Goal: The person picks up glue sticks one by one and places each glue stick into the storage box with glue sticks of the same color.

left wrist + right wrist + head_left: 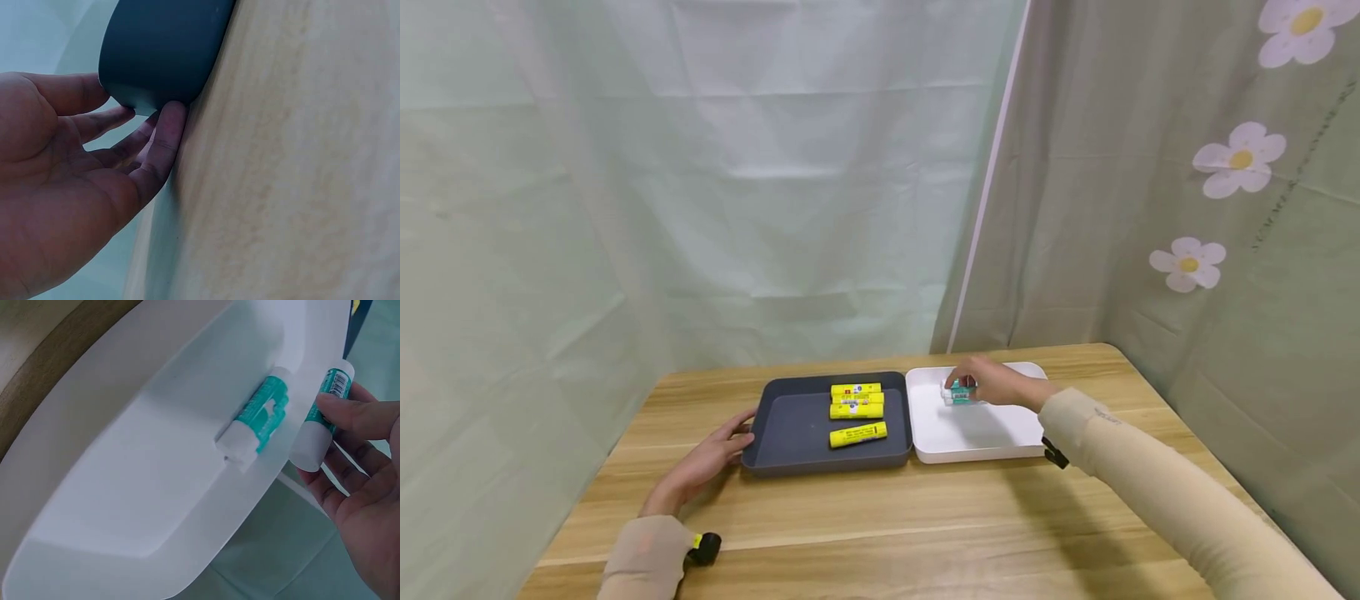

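My right hand (pixel 992 381) pinches a green-and-white glue stick (pixel 312 447) between thumb and fingers, over the back part of the white tray (pixel 940 437). Below it, more green-and-white glue stick (pixel 247 428) lies on the tray floor; how many lie there is hard to tell. At the left end of the dark grey tray (pixel 790 450), my left hand (pixel 711 458) touches the outer wall with its fingertips (pixel 172 115), low down near the tabletop. Inside that tray lie several yellow tubes (pixel 857 434), most grouped side by side and one apart, nearer the front.
Both trays stand side by side on a wooden table (pixel 850 533), their ends touching or nearly so. Pale green curtains (pixel 775 208) hang behind the table, with a flower-printed one (pixel 1247 350) at the right.
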A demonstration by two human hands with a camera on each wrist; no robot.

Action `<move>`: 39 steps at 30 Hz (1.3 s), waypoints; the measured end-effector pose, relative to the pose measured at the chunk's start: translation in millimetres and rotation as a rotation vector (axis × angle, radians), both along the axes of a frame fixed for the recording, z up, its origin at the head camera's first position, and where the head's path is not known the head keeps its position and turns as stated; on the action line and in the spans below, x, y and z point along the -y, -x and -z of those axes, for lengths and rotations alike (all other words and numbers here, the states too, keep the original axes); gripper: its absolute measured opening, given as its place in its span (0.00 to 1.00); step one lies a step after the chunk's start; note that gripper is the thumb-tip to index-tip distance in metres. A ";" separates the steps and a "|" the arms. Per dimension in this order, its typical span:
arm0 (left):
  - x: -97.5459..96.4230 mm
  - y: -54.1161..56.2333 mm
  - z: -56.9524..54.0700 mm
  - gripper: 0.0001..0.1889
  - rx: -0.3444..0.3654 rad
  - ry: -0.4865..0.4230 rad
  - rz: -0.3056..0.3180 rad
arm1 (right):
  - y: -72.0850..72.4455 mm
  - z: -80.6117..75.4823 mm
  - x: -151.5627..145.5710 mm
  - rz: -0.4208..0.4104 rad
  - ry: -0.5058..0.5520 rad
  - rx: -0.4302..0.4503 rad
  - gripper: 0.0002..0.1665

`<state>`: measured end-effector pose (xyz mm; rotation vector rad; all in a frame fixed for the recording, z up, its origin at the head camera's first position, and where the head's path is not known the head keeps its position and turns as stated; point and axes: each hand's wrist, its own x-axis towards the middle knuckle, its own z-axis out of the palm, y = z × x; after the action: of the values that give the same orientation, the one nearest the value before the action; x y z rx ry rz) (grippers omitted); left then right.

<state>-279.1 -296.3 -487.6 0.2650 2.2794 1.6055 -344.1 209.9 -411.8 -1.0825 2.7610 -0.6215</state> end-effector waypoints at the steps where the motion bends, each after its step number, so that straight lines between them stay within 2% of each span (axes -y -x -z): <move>1: 0.0 0.1 0.1 0.34 -0.001 0.002 0.001 | 0.5 1.5 -0.3 0.006 -0.010 0.000 0.25; 10: -0.7 -1.4 -1.4 0.34 0.003 -0.010 -0.001 | 1.9 14.2 2.6 0.030 -0.061 0.029 0.23; 16: -0.3 -0.7 -1.9 0.33 -0.002 -0.011 0.001 | 1.6 22.8 3.9 0.043 -0.131 0.007 0.23; 22: -1.1 -1.2 -3.4 0.34 0.004 -0.019 0.004 | -1.1 23.9 5.7 0.070 -0.164 0.012 0.24; 34: -2.4 -2.1 -3.9 0.34 0.009 -0.022 0.008 | -0.5 25.2 2.8 0.050 -0.199 -0.037 0.26; 39: -2.0 -2.4 -4.0 0.34 0.014 -0.015 0.000 | 2.2 28.3 2.5 0.039 -0.193 -0.033 0.26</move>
<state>-276.7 -294.3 -483.6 0.2571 2.2579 1.6195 -346.3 207.4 -440.1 -1.0075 2.8053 -0.3347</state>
